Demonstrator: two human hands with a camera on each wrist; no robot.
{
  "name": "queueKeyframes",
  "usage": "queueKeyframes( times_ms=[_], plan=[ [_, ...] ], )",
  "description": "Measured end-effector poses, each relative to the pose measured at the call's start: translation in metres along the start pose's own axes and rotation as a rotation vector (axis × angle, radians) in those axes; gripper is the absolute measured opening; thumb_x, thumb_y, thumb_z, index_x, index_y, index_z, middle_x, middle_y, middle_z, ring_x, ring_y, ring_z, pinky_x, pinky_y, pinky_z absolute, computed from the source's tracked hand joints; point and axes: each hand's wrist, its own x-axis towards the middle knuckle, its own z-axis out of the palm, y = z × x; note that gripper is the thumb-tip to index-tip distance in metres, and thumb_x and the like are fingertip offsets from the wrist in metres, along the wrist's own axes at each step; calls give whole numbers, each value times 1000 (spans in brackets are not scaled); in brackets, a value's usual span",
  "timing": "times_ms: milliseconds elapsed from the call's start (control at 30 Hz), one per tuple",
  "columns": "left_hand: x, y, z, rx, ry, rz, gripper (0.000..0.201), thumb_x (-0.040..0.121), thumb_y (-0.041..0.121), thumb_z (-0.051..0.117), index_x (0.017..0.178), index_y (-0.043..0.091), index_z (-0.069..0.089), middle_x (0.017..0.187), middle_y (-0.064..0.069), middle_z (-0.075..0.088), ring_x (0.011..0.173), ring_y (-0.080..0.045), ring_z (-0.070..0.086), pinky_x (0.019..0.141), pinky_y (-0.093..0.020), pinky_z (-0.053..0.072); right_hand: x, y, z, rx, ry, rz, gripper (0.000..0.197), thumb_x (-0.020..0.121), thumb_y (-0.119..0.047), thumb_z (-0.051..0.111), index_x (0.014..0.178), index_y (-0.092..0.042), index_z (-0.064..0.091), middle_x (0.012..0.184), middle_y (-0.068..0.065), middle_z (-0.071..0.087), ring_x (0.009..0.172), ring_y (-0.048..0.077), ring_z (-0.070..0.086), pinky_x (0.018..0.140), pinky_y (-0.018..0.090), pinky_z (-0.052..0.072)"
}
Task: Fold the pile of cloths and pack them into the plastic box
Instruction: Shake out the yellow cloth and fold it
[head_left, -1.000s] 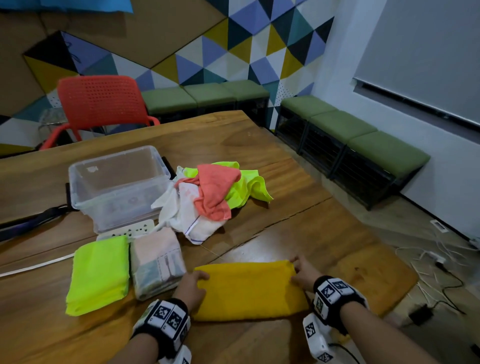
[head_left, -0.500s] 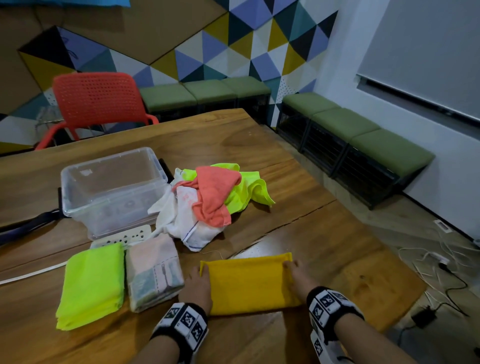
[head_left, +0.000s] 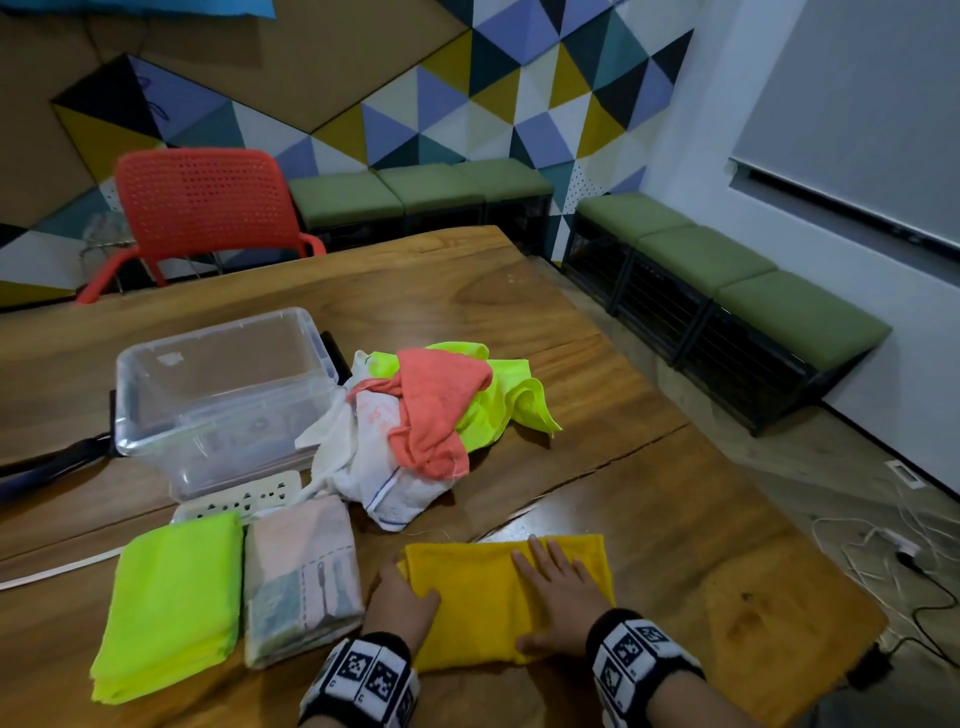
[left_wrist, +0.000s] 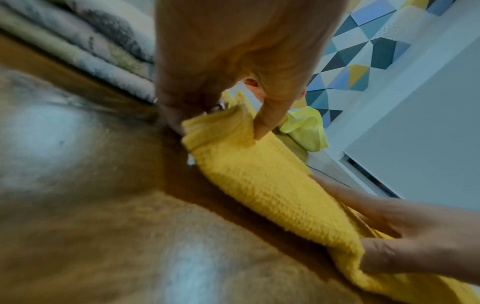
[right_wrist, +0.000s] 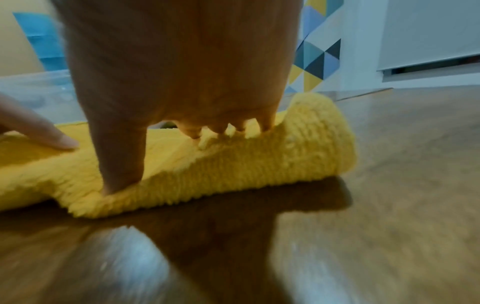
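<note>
My right hand (head_left: 558, 597) lies flat with fingers straight, pressing down on the yellow cloth (head_left: 483, 603), while my left hand (head_left: 402, 605) pinches the cloth's left edge between thumb and curled fingers, as the left wrist view shows. The cloth lies folded on the worktop (head_left: 649, 519) close in front of me, its long axis running left to right; its right end curls up in a thick fold. Just left of it sit a folded pale patterned cloth (head_left: 301, 577) and a folded neon green cloth (head_left: 171, 603), side by side. Beyond them lies a white power strip (head_left: 239, 501), then the clear plastic box (head_left: 223, 395). The unfolded pile (head_left: 421, 426), coral, white and neon, touches the box's right side. The white cloth bears faint red print that I cannot read. A red chair (head_left: 202, 208) stands behind the worktop.
</note>
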Motion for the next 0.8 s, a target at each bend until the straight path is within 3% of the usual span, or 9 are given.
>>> queueKeyframes(
  times_ms=[100, 133, 233, 300, 367, 467, 667, 733, 800],
  plan=[
    [7, 4, -5, -71, 92, 118, 67, 90, 12, 58, 144, 12, 19, 135, -20, 48, 121, -34, 50, 98, -36, 40, 5, -6, -14, -6, 1, 11, 107, 78, -63, 57, 148, -27, -15, 155, 6, -25, 144, 30, -19, 115, 54, -7],
    [10, 5, -9, -66, 119, 151, 66, 90, 11, 57, 144, 14, 19, 134, -20, 49, 120, -34, 51, 98, -36, 40, 8, -13, -18, -9, 24, -12, 105, 77, -72, 48, 148, -28, -14, 155, 7, -25, 144, 31, -19, 114, 55, -8],
    [18, 4, -21, 7, 145, 262, 60, 92, 8, 53, 142, 21, 23, 134, -17, 51, 116, -31, 54, 95, -33, 42, 18, -40, -22, -38, 129, -86, 121, 50, -95, 10, 149, -28, -11, 150, 9, -31, 144, 32, -18, 114, 54, -9],
    [20, 2, -26, 107, 121, 356, 51, 93, 8, 50, 138, 24, 32, 132, -11, 52, 116, -26, 54, 93, -30, 42, 28, -56, -17, -62, 139, -64, 108, 64, -86, 17, 149, -25, -10, 146, 9, -34, 144, 33, -18, 114, 54, -9],
    [21, -3, -26, 179, 82, 452, 41, 95, 11, 47, 132, 27, 43, 135, -2, 50, 122, -18, 50, 97, -25, 39, 35, -65, -12, -22, 97, -12, 100, 79, -70, 42, 150, -24, -11, 153, 9, -28, 143, 33, -20, 113, 55, -9],
    [22, -7, -22, 231, 90, 533, 36, 96, 15, 45, 129, 29, 49, 136, 3, 48, 123, -13, 47, 99, -21, 37, 40, -67, -13, 22, 97, 20, 108, 76, -68, 53, 149, -25, -13, 156, 7, -23, 143, 32, -21, 113, 57, -10],
    [24, 5, -25, 231, 178, 467, 40, 98, 16, 41, 136, 29, 43, 140, 4, 46, 125, -14, 47, 98, -24, 39, 49, -60, -13, -20, 96, -9, 115, 67, -80, 46, 147, -28, -18, 155, 7, -25, 142, 34, -22, 111, 60, -13],
    [23, 7, -26, 220, 169, 446, 44, 97, 17, 43, 140, 29, 37, 142, 1, 46, 124, -16, 49, 95, -25, 41, 46, -58, -14, -6, 201, -45, 107, 65, -80, 32, 150, -24, 3, 159, 9, -6, 146, 34, -4, 113, 60, -2],
    [18, 9, -24, 155, 134, 463, 54, 95, 17, 48, 144, 28, 27, 139, -3, 49, 120, -20, 53, 91, -26, 44, 39, -52, -14, 65, 455, -23, 74, 75, -64, 31, 132, -20, 47, 142, 9, 45, 129, 30, 46, 105, 48, 37]
  ],
)
